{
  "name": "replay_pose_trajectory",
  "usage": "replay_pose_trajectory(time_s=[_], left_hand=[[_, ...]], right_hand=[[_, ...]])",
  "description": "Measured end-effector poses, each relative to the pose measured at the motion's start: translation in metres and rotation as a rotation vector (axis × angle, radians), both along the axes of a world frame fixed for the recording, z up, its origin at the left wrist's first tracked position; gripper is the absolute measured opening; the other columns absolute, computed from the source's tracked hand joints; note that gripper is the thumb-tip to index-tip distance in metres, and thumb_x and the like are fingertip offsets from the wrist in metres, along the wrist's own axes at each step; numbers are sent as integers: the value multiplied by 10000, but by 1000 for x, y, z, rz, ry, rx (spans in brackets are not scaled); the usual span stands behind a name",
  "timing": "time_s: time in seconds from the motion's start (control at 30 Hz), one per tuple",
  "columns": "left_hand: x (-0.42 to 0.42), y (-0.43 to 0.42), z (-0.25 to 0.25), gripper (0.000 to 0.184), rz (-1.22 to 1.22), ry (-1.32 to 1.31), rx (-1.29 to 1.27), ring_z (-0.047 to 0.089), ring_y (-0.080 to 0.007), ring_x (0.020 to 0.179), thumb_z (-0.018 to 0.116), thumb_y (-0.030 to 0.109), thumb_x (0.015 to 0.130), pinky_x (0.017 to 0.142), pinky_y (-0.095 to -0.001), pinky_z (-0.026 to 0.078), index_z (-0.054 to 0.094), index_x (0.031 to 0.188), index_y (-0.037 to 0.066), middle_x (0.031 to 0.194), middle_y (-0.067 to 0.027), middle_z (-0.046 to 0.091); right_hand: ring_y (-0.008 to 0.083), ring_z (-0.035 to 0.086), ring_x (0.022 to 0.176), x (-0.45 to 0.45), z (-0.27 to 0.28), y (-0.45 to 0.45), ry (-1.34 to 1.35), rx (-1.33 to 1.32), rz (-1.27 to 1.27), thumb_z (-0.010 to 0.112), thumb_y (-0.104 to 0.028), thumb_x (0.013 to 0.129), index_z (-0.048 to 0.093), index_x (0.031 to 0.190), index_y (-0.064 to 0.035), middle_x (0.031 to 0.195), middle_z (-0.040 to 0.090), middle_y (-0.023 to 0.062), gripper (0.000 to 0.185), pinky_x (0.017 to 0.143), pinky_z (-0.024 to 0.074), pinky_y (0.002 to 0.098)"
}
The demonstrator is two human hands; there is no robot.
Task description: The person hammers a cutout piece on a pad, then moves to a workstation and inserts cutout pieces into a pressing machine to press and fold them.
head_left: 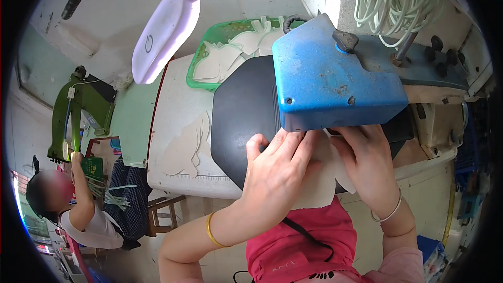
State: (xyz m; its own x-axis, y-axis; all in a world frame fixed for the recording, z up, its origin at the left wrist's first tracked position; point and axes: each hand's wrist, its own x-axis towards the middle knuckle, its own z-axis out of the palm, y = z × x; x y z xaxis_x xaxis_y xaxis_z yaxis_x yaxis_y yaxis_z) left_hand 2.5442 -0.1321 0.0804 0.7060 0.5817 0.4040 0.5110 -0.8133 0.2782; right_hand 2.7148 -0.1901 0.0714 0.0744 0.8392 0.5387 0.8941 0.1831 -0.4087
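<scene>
A cream, flat cut piece (318, 186) of sheet material lies under the head of the blue machine (335, 78) and hangs over the edge towards me. My left hand (280, 165) presses on it from the left, fingers together and little finger curled; its fingertips reach the machine head's lower edge. On the other side, my right hand (367, 157) has bent fingers at the piece's right part, with the tips partly hidden beneath the machine. The black plate (243, 120) extends left from the machine. What the working point under the head looks like is hidden.
Several cream cut pieces (188, 144) lie left of the plate. Behind it, a green basket (209, 36) holds more. A purple-white lamp (165, 36) hangs above, and pale cord (398, 0) at upper right. At left, a seated person (94, 225) works at a green machine (73, 110).
</scene>
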Motion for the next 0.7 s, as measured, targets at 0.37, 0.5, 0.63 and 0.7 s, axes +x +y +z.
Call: replay_pose_trajectory(time_s=[0.37,0.5,0.63,0.7], left_hand=[[-1,7,-2,259,-33,-28,-21,579,-208,1038,688,186,823,830,-431,345,562,1003,49,1006,-59,618],[-6,16,0,223,-66,0,-22,545,-225,1055,667,159,827,844,-436,344,592,1011,59,983,-60,612],[-8,27,1,287,-99,43,36,514,-248,1099,660,135,811,868,-452,345,608,1084,61,981,-64,611],[-10,34,1,340,-119,99,76,500,-268,1130,663,126,800,890,-465,346,617,1132,65,1017,-68,615]], right_hand=[[335,580,868,1,0,1,-49,15,-51,669,-33,789,654,1014,-63,947,588,120,228,762,473,432],[336,596,897,-3,0,3,-65,11,-98,679,-51,798,671,957,-65,936,630,111,160,788,472,429],[340,600,919,-2,-1,5,-113,23,-91,675,-70,811,678,965,-69,954,640,113,154,842,452,441],[342,603,936,-1,-1,6,-113,24,-84,674,-74,814,681,976,-68,967,644,115,162,850,450,445]])
